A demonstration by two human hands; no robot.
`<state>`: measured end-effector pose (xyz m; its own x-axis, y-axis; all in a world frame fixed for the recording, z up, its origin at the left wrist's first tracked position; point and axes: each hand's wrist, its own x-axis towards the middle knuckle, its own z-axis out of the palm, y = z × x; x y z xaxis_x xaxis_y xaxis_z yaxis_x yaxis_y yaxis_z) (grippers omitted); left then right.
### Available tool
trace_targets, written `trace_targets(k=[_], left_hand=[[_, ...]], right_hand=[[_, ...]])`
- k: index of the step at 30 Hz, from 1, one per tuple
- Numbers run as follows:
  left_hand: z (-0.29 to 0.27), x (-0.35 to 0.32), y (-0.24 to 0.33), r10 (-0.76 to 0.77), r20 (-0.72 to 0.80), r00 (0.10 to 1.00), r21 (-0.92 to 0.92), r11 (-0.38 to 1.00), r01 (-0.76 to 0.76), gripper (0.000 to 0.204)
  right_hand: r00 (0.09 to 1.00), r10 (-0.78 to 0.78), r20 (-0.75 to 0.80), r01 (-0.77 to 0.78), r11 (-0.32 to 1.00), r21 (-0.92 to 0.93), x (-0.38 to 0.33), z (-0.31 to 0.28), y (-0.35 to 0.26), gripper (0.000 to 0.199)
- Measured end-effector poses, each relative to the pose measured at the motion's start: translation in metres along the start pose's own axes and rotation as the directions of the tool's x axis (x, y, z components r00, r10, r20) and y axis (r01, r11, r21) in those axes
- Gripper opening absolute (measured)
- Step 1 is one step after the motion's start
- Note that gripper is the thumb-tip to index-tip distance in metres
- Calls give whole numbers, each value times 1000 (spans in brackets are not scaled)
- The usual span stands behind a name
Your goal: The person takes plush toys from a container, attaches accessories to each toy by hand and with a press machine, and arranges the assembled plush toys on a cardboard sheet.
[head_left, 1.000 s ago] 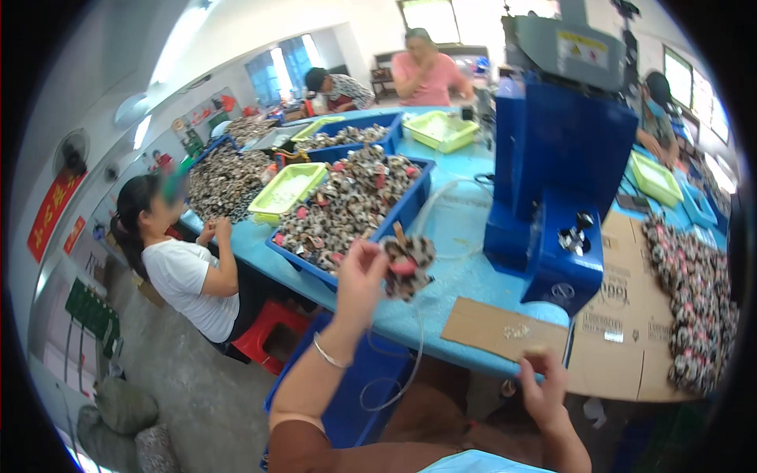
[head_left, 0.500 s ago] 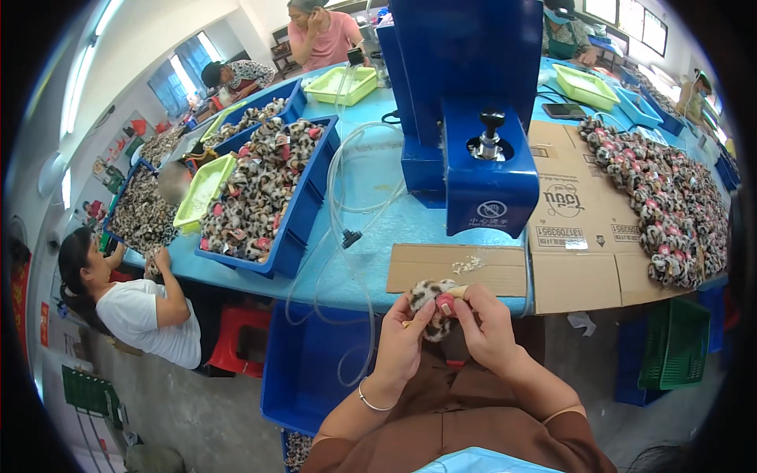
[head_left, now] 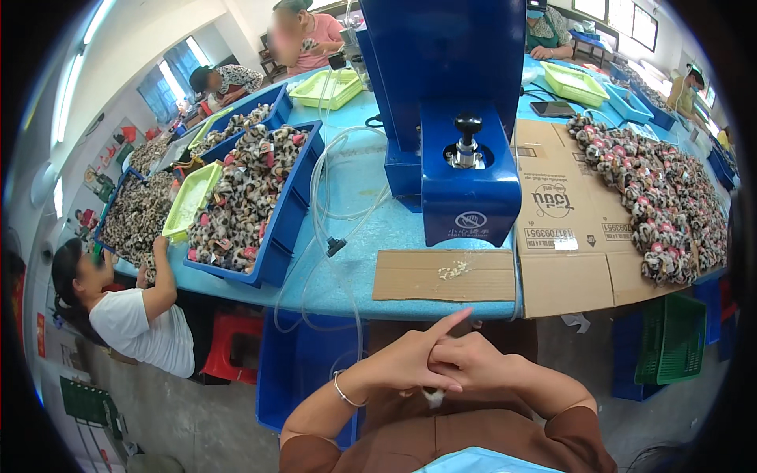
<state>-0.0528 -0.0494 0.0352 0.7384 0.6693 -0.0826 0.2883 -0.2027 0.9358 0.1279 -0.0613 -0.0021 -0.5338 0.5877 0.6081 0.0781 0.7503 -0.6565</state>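
Note:
Over my lap, close to the table's front edge, my two hands meet. My left hand (head_left: pixel 404 359) has its index finger and thumb stretched apart, while its other fingers are hidden underneath. Between that finger and thumb, my right hand (head_left: pixel 477 363) is closed with its fingers curled; what they hold, if anything, is hidden. A small spotted plush piece (head_left: pixel 433 397) with pale fur shows just below the hands, mostly covered by them. It appears held under my left hand.
A blue press-like machine (head_left: pixel 471 197) with a black knob stands ahead. Before it lies a cardboard strip (head_left: pixel 402 276) with pale scraps (head_left: pixel 453 270). A blue crate (head_left: pixel 296 229) of plush pieces is left; rows of plush (head_left: pixel 654 189) lie right on cardboard (head_left: pixel 564 276). A co-worker (head_left: pixel 146 327) sits left.
The plush piece, held up in both hands with its pink part showing, is now lower and mostly covered. My hands have come together, the right one curling closed. The view has shifted slightly.

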Motion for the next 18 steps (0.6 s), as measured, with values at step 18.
trace_targets(k=[18], left_hand=[[16,18,-36,-266,-137,954,-716,692,90,20]], right_hand=[[755,631,178,-632,628,453,8,-54,33,15]])
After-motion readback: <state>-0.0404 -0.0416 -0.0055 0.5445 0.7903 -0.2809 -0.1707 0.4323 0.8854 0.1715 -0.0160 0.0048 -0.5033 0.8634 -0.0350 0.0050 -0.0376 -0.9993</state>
